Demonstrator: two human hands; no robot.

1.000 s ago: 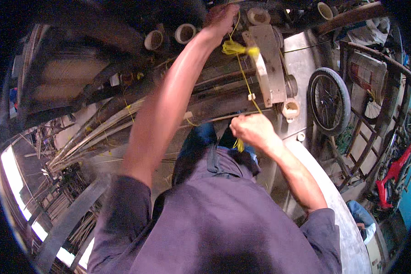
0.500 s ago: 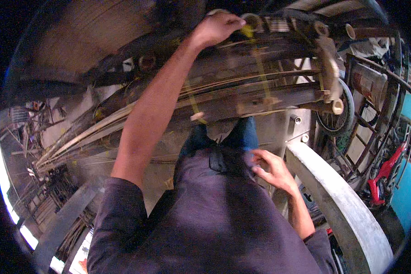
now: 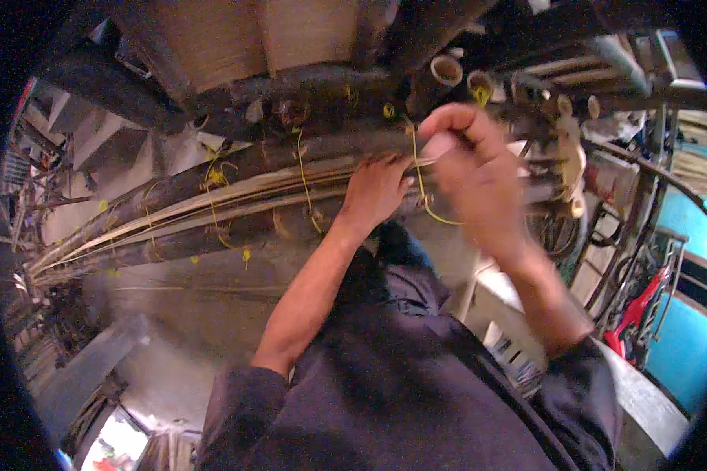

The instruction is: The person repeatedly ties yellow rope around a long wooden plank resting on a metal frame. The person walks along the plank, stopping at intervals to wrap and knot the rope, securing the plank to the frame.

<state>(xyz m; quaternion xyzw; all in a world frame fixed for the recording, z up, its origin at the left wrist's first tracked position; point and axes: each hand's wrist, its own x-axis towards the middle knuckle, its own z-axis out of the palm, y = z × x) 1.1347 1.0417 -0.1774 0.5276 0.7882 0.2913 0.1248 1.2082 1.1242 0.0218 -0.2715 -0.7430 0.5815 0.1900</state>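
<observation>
Long, thin pale strips, perhaps split bamboo, lie in a bundle along a dark pole frame, which slants from far left to right. My left hand is closed over the strips near the middle. My right hand is raised just right of it, its fingers curled but smeared by motion; whether they hold anything is hidden. Close by, a thin yellow cord loops down across the strips and runs behind the right hand. Another yellow cord crosses the strips to the left.
Cut hollow pole ends stick out beyond the frame, beneath wooden panels. A pale beam runs along my lower right. Farther right are a red motorbike part and a blue wall. A grey beam stands lower left.
My left hand has come down from the far pole ends onto the strips. The right hand has risen from beside my waist to above the frame. My view has shifted.
</observation>
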